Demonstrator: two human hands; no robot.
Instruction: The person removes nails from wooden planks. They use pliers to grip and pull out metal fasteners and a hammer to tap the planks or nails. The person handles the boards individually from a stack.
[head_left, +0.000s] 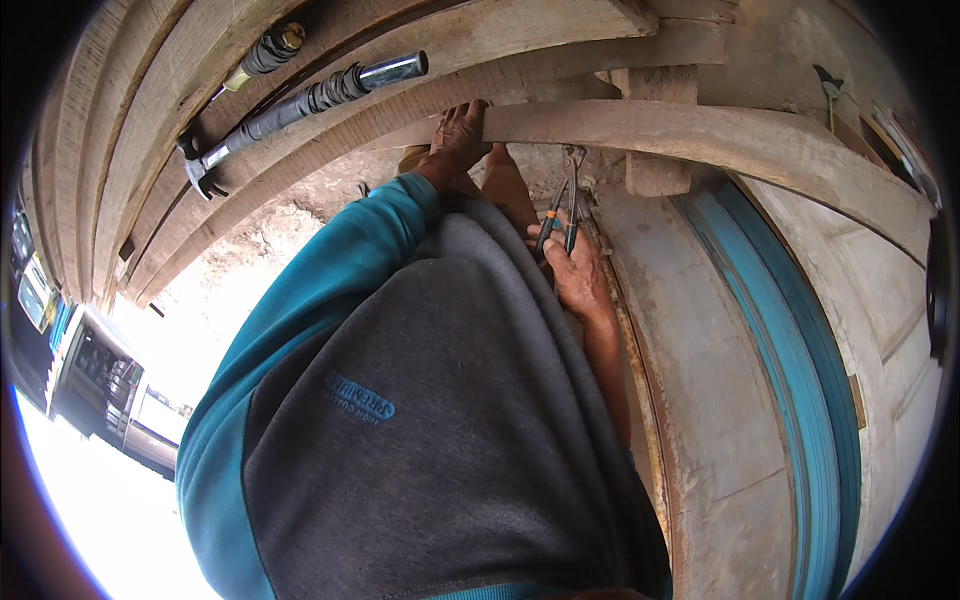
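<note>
My left hand [458,137] grips the end of a rough wooden beam [620,122], its fingers over the upper edge. My right hand [578,268] is closed around the black-and-orange handles of a pair of pincers [556,212]. The pincers point away from me, and their jaws are at the near edge of the beam, to the right of my left hand. Whether the jaws hold anything is too small to tell. A claw hammer [290,115] with a dark wrapped grip lies on the beams at the upper left.
Beyond the hammer lies a tool with a dark wrapped handle [268,55]. Several curved-looking beams [130,130] are stacked at the left. A short wood block [658,172] crosses under the held beam. On the right are a concrete ledge [690,380] and blue boards [790,400].
</note>
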